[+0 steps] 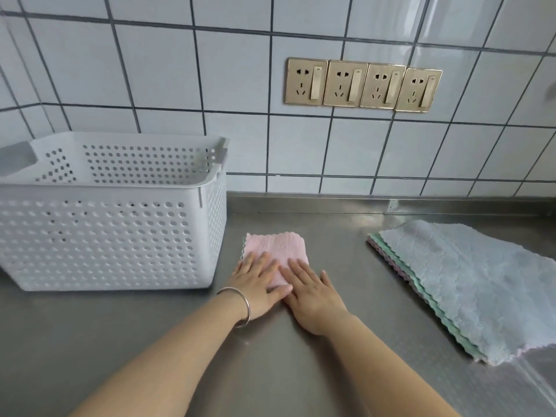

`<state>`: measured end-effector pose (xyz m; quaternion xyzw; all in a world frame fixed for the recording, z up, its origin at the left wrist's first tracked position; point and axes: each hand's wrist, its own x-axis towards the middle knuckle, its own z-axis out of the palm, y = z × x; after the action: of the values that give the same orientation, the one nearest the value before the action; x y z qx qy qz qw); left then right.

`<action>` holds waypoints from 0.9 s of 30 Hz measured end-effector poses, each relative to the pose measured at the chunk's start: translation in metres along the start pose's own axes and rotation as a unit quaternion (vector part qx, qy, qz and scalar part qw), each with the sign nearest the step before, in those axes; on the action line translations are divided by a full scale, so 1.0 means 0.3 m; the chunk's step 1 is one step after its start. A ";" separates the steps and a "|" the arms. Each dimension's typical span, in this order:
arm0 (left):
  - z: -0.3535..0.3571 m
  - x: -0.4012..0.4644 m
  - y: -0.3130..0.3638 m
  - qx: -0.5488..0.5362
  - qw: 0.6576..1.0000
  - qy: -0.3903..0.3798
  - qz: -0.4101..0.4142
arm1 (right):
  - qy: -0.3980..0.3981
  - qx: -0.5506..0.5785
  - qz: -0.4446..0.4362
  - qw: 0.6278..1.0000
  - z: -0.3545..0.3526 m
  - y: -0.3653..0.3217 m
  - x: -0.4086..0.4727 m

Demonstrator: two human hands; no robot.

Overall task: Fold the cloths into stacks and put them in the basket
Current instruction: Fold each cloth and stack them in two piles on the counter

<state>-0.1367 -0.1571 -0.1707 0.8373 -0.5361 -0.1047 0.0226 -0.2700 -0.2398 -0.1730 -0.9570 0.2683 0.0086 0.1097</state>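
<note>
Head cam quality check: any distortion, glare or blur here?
Head view: wide-angle bending curves the tile grout lines, strongest at the left and right edges; soft glare on the tiled wall at top right and a sheen on the steel counter; the pink cloth and both hands look sharp, with only faint shadows.

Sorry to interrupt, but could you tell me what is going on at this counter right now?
A person is folding cloths on a steel counter. Both hands, the left hand and the right hand, lie flat on a small folded pink cloth, pressing it down. A white perforated basket stands just to the left of it; no cloth can be seen in it from this angle. To the right lies a pile of unfolded cloths, a light blue one on top.
</note>
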 end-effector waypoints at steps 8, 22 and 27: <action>-0.027 0.208 -0.051 -0.023 1.000 0.014 -0.006 | -0.003 0.010 0.006 1.000 -0.010 0.068 0.228; -0.155 0.086 0.307 -0.173 0.973 0.113 0.101 | 0.372 0.121 0.207 0.897 -0.138 0.364 -0.170; -0.072 0.062 0.531 -0.154 0.978 0.072 0.122 | 0.262 0.013 0.356 0.897 -0.138 0.543 -0.354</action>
<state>-0.2672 -0.2431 -0.1284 0.7572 -0.6088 -0.1224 0.2025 -0.4465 -0.3299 -0.1582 -0.7636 0.6102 -0.2078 0.0369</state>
